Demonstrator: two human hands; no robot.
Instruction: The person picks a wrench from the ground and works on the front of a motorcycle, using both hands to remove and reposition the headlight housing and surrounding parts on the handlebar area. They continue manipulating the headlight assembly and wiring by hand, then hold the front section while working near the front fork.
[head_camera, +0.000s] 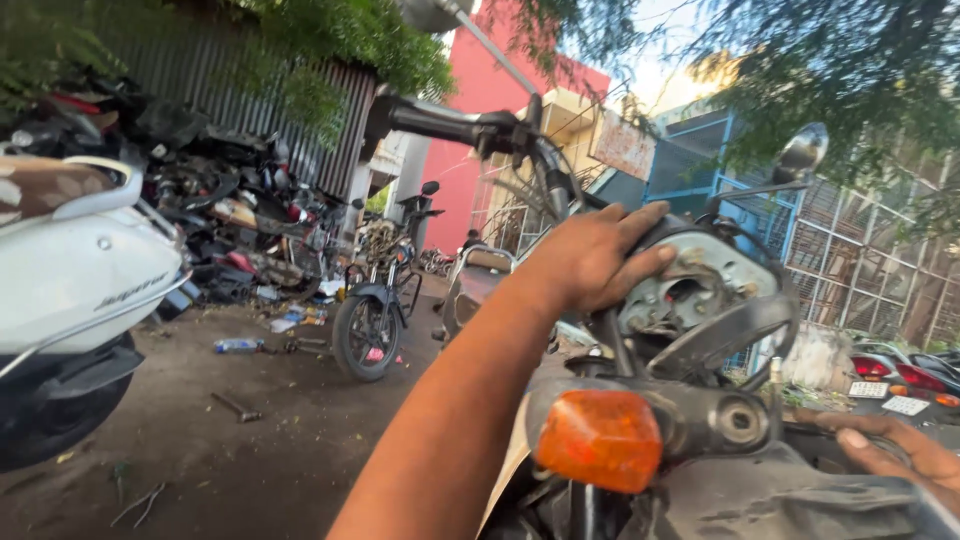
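Counted: one headlight housing (700, 285), one orange indicator (598, 440), two mirrors. Left hand (598, 262) spread flat upon housing's left edge. Right hand (885, 450) low right, fingers extended, grip indeterminable; housing above-left of it.

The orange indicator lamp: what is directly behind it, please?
Behind the orange indicator lamp is its black stalk with a round end. The left hand rests above on the grey headlight shell. Its mounting is hidden.
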